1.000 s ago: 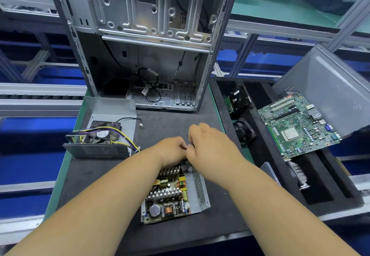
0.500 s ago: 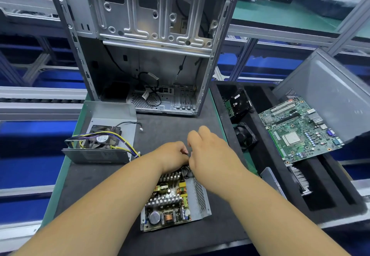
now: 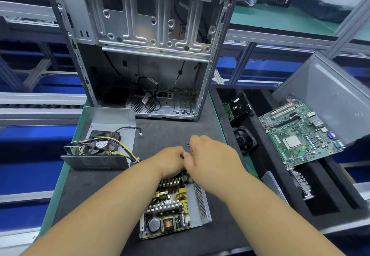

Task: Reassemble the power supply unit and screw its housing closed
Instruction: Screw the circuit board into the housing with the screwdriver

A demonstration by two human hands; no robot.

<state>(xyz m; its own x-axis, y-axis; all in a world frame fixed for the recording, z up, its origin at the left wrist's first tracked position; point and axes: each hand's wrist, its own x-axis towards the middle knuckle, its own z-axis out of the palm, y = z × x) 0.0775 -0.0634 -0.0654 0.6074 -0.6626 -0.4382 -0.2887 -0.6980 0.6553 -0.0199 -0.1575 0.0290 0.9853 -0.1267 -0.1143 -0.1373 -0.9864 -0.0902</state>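
Note:
The open power supply base (image 3: 200, 201) lies on the dark mat, its circuit board (image 3: 170, 207) exposed. My left hand (image 3: 172, 160) and right hand (image 3: 212, 155) meet over its far end, fingers curled toward each other. A small yellow piece (image 3: 193, 154) shows between them, at my right fingertips. What my left fingers hold is hidden. The supply's metal cover (image 3: 112, 115) with its fan (image 3: 102, 144) and coloured wires (image 3: 120, 149) lies apart at the left. A tiny dark part (image 3: 188, 144) lies just beyond my right hand.
An empty computer case (image 3: 152, 55) stands upright behind the mat. A black foam tray (image 3: 284, 193) at the right holds a motherboard (image 3: 300, 133), a black fan (image 3: 245, 139), a drive (image 3: 238, 105) and a heatsink (image 3: 300, 183). A grey panel (image 3: 330, 95) leans at far right.
Both hands stay joined over the far end of the power supply base; only small finger shifts and a slight camera move.

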